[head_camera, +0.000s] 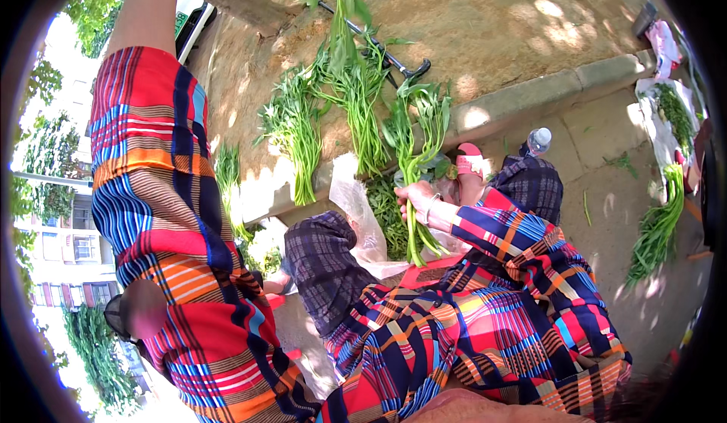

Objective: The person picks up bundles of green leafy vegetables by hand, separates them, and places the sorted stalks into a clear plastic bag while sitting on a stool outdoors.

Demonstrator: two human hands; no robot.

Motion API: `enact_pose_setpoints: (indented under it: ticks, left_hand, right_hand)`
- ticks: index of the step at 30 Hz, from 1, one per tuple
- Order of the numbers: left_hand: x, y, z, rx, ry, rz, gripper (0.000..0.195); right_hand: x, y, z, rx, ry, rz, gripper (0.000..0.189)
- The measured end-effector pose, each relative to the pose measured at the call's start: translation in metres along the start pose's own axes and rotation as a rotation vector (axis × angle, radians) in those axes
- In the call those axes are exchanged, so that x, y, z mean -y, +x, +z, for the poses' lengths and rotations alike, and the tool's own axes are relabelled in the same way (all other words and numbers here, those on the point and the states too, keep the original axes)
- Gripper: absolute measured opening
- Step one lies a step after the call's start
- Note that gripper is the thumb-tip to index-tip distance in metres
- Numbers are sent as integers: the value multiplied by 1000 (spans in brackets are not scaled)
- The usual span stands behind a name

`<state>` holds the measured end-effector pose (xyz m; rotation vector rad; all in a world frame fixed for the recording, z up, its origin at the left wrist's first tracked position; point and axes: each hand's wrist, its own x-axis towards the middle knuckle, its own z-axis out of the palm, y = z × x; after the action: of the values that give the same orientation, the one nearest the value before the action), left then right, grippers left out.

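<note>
My right hand (419, 197), with a silver bangle at the wrist, grips a bunch of long-stemmed leafy greens (412, 167). Its leaves point away from me and the cut stems towards my lap. Under this hand, a clear plastic bag (355, 213) lies spread between my knees, with loose greens (389, 218) in it. My left arm (147, 19) reaches up past the top edge, so the left hand is out of view. Another leafy bunch (341, 8) hangs in from the top edge; what holds it is hidden. Beyond the bag, more bunches (301, 139) lean over the kerb.
A black walking cane (409, 72) lies on bare earth behind the stone kerb (545, 96). A capped plastic bottle (538, 140) stands by my right knee. More greens (659, 230) lie on paving at right. At left are another person (142, 309) and a tree trunk (238, 0).
</note>
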<state>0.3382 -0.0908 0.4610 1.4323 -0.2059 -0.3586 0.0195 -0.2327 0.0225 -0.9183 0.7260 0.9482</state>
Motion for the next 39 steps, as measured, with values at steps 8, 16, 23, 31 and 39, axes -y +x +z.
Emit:
enact_pose_setpoints:
  ticks: [8, 16, 23, 31, 39]
  left_hand:
    - [170, -26, 1, -243, -37, -172, 12]
    - [438, -179, 18, -287, -567, -865, 11]
    - [454, -193, 15, -285, -813, -786, 12]
    - [450, -198, 9, -358, -746, -725, 12]
    - [451, -195, 12, -350, -759, -691, 12]
  right_hand:
    - [24, -1, 3, 228, 279, -87, 24]
    - [28, -3, 4, 239, 304, -117, 16]
    - [10, -2, 0, 179, 205, -19, 13]
    - [5, 3, -11, 285, 123, -98, 11]
    - [14, -9, -5, 363, 115, 1, 20]
